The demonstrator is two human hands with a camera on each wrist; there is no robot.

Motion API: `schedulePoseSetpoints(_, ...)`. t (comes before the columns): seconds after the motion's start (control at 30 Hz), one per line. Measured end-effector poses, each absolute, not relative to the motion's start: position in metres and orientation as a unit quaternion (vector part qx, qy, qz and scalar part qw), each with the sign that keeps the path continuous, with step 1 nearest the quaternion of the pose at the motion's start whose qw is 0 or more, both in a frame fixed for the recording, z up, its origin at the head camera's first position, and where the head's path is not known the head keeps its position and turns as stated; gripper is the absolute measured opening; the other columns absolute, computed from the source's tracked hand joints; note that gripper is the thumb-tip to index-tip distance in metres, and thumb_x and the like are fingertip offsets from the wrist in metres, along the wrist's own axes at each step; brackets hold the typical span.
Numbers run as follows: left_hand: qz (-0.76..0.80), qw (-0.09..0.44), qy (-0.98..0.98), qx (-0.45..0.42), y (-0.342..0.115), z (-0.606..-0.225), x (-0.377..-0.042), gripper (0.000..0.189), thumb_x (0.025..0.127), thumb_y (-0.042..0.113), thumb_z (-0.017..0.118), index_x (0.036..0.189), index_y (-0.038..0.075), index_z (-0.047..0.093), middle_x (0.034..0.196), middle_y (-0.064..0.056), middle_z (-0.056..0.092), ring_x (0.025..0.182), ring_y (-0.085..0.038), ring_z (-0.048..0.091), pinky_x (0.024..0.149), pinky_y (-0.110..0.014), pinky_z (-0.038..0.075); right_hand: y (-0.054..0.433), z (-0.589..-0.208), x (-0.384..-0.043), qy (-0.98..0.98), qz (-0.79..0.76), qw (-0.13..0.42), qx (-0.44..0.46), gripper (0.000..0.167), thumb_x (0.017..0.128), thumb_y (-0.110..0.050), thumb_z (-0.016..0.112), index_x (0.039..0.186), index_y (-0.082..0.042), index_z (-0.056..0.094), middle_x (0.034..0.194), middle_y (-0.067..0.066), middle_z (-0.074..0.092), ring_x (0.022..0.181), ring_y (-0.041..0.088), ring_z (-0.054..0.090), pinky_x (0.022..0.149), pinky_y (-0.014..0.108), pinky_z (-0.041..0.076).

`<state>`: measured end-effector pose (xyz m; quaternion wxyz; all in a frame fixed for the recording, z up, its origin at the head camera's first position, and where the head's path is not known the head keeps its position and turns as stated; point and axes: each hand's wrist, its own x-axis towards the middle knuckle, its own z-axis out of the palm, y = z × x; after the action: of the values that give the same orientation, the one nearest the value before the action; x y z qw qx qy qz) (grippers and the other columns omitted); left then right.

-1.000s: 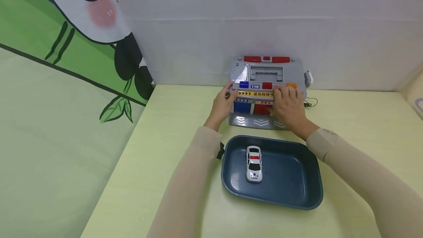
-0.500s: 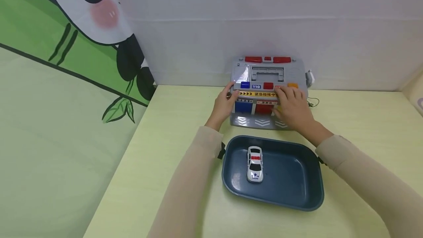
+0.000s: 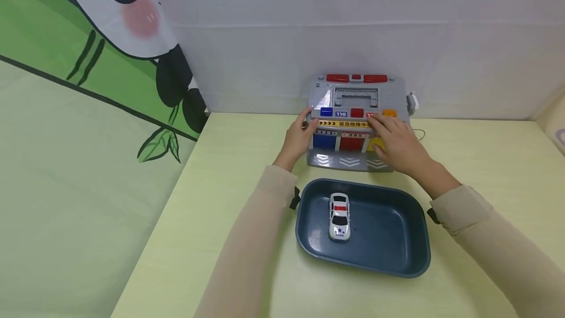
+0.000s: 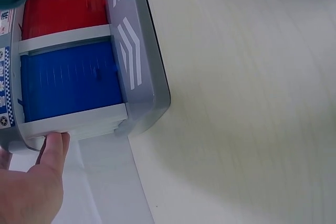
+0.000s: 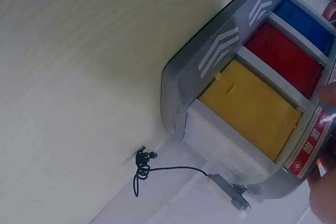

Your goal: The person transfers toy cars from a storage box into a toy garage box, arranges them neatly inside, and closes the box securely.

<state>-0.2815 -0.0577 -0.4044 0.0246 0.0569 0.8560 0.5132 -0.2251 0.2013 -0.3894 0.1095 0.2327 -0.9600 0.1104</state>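
Observation:
A grey toy police garage (image 3: 357, 163) stands at the back of the table, with blue (image 4: 71, 80), red (image 5: 286, 59) and yellow (image 5: 249, 108) doors. All of these doors are down. My left hand (image 3: 295, 144) holds the garage's left front corner, its thumb and a finger around the edge. Over the right front part of the roof lies my right hand (image 3: 400, 146), fingertips touching the roof edge and thumb near the yellow door. It grips nothing. In front, a white toy police car (image 3: 339, 217) sits inside a dark blue tray (image 3: 375, 271).
A thin dark cord (image 5: 142, 169) hangs from a grey piece (image 5: 230, 192) on the garage's right side. A white curtain (image 3: 265, 67) rises behind the table (image 3: 238, 146). At the left hangs a green cloth (image 3: 66, 171) with a cartoon panda.
My right hand has slid to the right along the garage front, uncovering more of the red and yellow doors. The left hand keeps its place, and the car and tray stay put.

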Motion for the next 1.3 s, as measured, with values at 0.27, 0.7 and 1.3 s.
schedulePoseSetpoints(0.27,0.520,0.020,0.852,0.051,-0.061,-0.405,-0.286,0.051,0.103,0.042,0.047,0.151,0.028,0.036,0.148,-0.013,0.043,0.130,-0.030,0.045,0.103,-0.046,0.040,0.206,-0.392,-0.222,-0.952,0.125,0.126,0.250,0.065,0.085,-0.007,0.072,0.141,0.006,0.044,0.149,0.022,0.035,0.130,0.041,0.034,0.104,0.057,0.030)
schedulePoseSetpoints(0.7,0.506,0.019,0.860,0.063,-0.057,-0.407,-0.285,0.051,0.104,0.041,0.042,0.152,0.025,0.034,0.150,-0.015,0.039,0.132,-0.032,0.042,0.105,-0.047,0.038,0.224,-0.396,-0.214,-0.927,0.267,0.170,0.203,0.044,0.088,0.001,0.066,0.130,0.007,0.053,0.130,0.026,0.048,0.118,0.045,0.042,0.096,0.063,0.036)
schedulePoseSetpoints(1.3,0.558,0.048,0.829,0.011,-0.051,-0.389,-0.284,0.049,0.101,0.051,0.043,0.142,0.024,0.044,0.136,-0.011,0.054,0.124,-0.028,0.050,0.101,-0.048,0.041,0.236,-0.401,-0.222,-0.918,0.351,0.169,0.074,0.051,0.097,-0.014,0.059,0.141,0.007,0.043,0.127,0.030,0.036,0.118,0.045,0.033,0.091,0.057,0.036)
